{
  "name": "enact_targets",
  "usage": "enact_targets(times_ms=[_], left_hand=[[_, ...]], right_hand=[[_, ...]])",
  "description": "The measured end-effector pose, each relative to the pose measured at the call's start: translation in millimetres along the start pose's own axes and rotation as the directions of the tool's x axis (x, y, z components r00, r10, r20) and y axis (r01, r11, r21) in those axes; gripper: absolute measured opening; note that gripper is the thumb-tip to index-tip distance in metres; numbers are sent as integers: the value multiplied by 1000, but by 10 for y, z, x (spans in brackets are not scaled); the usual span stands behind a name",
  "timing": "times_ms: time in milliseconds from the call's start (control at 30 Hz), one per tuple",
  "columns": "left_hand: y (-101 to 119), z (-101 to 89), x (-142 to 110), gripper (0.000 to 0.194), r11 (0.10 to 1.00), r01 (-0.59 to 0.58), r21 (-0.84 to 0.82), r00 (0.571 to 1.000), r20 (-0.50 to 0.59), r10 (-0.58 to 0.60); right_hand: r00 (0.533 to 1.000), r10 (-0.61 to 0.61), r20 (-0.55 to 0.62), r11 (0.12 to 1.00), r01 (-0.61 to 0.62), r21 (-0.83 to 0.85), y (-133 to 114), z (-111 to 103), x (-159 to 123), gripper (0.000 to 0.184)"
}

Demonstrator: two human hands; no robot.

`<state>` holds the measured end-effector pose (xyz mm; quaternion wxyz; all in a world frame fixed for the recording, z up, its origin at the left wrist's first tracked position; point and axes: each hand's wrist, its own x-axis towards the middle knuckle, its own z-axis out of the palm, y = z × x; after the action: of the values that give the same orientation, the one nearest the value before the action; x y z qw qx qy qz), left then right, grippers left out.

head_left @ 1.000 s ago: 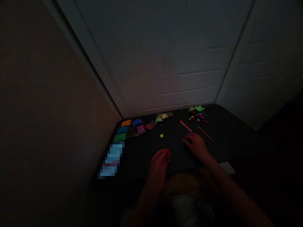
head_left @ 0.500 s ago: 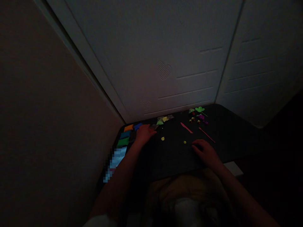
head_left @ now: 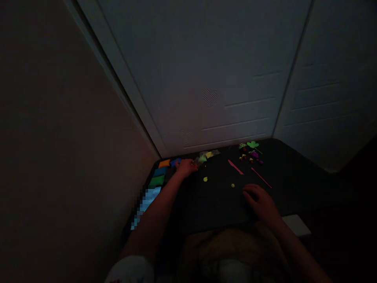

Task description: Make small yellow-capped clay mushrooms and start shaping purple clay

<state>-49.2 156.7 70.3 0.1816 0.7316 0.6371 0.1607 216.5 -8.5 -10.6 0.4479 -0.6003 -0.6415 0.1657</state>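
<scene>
1. One pale panelled wall (head_left: 241,59) to start from, seen rising behind the work, dim in the low light.
2. Saw a dark bench (head_left: 206,212) set up to it, bearing packets, tools and small shaped pieces.
3. Found the left hand (head_left: 186,168) stretched over the packets toward the far left, fingers bent down beside a blue packet (head_left: 176,161) and close to a clear wrapper (head_left: 198,160); could not tell whether gripping either.
4. Found the right hand (head_left: 260,200) low near the front edge, thumb and fingers loosely curved with a gap between, holding nothing visible.
5. Counted an orange packet (head_left: 164,164), a teal packet (head_left: 160,171) and a green packet (head_left: 157,181) at the left end, with a yellow packet (head_left: 209,155) farther right.
6. Saw a pink knife (head_left: 235,167) and a pink stick (head_left: 261,177) lying apart beyond the right hand, untouched.
7. Judged as already shaped: a green flower (head_left: 252,144), a purple cluster (head_left: 253,154) and a few yellow-and-red bits (head_left: 243,157), grouped at the far right.
8. Judged as unfinished: a flat yellow piece (head_left: 205,179) between the hands and a yellow blob (head_left: 232,185) just beside the right fingertips, not touching. Looked plain and unjoined; could not tell the amount left.
</scene>
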Motion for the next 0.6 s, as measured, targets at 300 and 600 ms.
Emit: enact_targets(times_ms=[300,600], left_hand=[[504,-124,-1192,46,753,-434,-494,870,-447,208],[741,26,-1905,52,697,-542,-470,815,-496,299]], right_hand=[[1000,10,13,989,-12,147,-506,-101,-36,24],[996,-88,-21,927,90,364,-1293,-453,-188,15]])
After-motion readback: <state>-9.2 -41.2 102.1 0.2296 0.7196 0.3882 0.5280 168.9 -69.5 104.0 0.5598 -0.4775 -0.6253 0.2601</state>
